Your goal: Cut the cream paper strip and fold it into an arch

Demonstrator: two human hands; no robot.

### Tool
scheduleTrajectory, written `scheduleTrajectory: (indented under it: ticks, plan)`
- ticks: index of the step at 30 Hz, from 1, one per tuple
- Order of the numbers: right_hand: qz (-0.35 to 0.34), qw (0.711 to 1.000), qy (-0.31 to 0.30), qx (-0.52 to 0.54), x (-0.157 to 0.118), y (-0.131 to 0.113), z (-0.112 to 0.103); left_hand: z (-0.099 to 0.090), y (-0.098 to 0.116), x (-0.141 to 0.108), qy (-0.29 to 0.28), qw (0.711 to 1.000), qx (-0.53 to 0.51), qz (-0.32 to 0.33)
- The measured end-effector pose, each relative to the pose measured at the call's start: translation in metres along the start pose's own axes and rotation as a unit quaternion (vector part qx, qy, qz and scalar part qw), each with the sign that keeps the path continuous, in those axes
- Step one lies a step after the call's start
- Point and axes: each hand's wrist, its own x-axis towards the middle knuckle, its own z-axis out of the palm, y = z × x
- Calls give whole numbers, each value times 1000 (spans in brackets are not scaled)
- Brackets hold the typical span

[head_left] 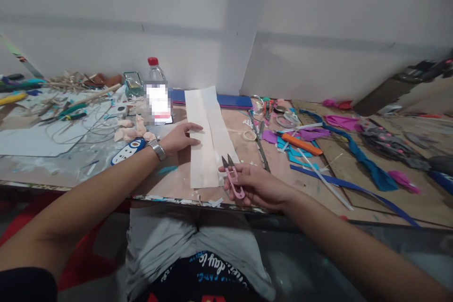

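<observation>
Two long cream paper strips (202, 160) lie side by side, partly overlapping, on the worktable in front of me. My left hand (179, 138) rests at the left edge of the near strip, fingers apart and fingertips on the paper. Pink thread snips (233, 183) are held in my right hand (249, 182), at the lower right edge of the paper. The dark blades of the snips point up and away, with a gap between them. A roll of cream tape (249, 136) lies to the right of the strips.
Behind the strips are a blue case (235, 102) and a bottle with a red cap (153, 61). An orange cutter (302, 144), a metal ruler (261, 146) and coloured scraps lie right. Pliers (72, 116) and white sheets (38, 144) lie left.
</observation>
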Motion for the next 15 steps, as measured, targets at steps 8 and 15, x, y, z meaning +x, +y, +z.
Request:
scheduleTrajectory:
  ticks: [8,15]
  plan:
    - [34,997,-55,32,-31,47,24,3,1,-6,-63,997,8,-38]
    - [19,991,-57,116,-37,92,40,-1,-1,-4,-75,989,-104,-76]
